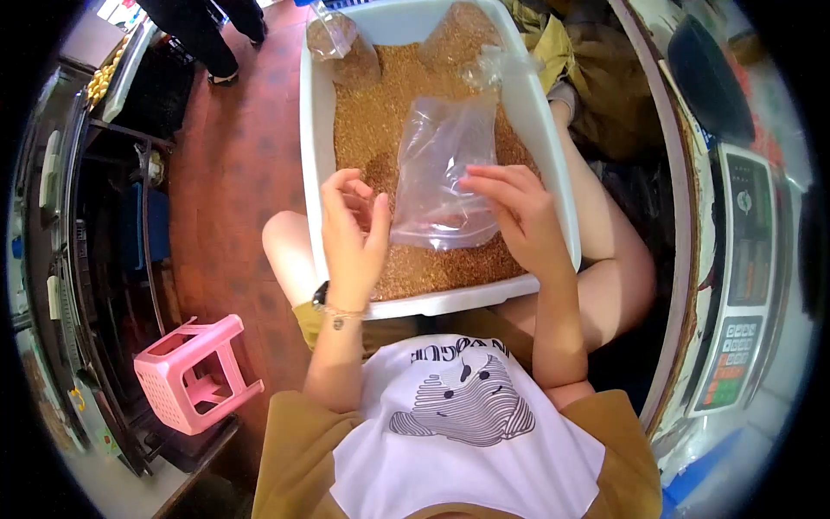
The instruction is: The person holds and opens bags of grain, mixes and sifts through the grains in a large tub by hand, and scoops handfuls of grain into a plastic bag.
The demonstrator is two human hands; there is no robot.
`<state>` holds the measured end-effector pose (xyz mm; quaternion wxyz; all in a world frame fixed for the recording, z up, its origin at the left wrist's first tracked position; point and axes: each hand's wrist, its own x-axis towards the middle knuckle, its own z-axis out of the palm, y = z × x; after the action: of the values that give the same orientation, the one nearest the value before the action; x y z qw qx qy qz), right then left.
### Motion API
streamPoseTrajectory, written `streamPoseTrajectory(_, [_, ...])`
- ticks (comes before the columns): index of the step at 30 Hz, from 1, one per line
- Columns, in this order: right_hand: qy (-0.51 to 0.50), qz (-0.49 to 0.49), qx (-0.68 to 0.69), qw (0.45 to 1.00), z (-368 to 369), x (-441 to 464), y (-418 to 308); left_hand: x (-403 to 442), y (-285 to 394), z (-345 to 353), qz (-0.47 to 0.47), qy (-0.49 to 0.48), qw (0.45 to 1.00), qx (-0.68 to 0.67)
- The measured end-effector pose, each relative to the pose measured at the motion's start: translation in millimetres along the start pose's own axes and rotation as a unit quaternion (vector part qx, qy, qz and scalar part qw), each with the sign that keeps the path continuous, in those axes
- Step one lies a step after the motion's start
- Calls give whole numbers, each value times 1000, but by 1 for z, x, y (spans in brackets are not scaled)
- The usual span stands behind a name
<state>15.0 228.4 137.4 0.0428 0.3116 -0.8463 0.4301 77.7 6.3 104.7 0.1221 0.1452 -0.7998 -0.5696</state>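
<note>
Clear plastic bag [445, 160] lies on brown granules [432, 272] in the white tub [445, 303]. Left to right: pink stool [169, 398], left of the tub; my left hand [353, 233], fingers curved, thumb apart, beside the bag; my right hand [526, 216], fingers extended over the bag; I cannot tell whether they pinch it.

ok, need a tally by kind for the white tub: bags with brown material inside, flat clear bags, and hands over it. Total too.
Bags with brown material: 2
Flat clear bag: 1
Hands: 2 (left hand, right hand)
Total: 5
</note>
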Motion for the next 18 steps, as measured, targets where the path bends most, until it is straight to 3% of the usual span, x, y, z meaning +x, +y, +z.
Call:
streamPoseTrajectory(3, [12,35,28,999,12,-16,-7,-16,0,-16,-30,-91,995,15])
streamPoseTrajectory(5, [56,70,100,991,28,-28,-5,-24,5,-15,137,-100,975,142])
streamPoseTrajectory(7, [88,96,150,980,42,-36,-1,-30,1,-9,172,-82,969,155])
streamPoseTrajectory(10, [126,81,86,985,45,-38,-2,-28,-20,-4,190,-35,970,148])
streamPoseTrajectory(11, [155,59,44,985,43,-34,-1,-25,-24,-4,141,-1,986,84])
streamPoseTrajectory(14, [235,-7,-58,970,30,1,3,6,-5,-14,276,78,939,191])
streamPoseTrajectory(17, [297,-67,-146,941,3,66,15,60,14,-18,316,136,920,185])
streamPoseTrajectory(18, [278,-58,-132,950,-8,89,8,77,27,-17,291,120,941,120])
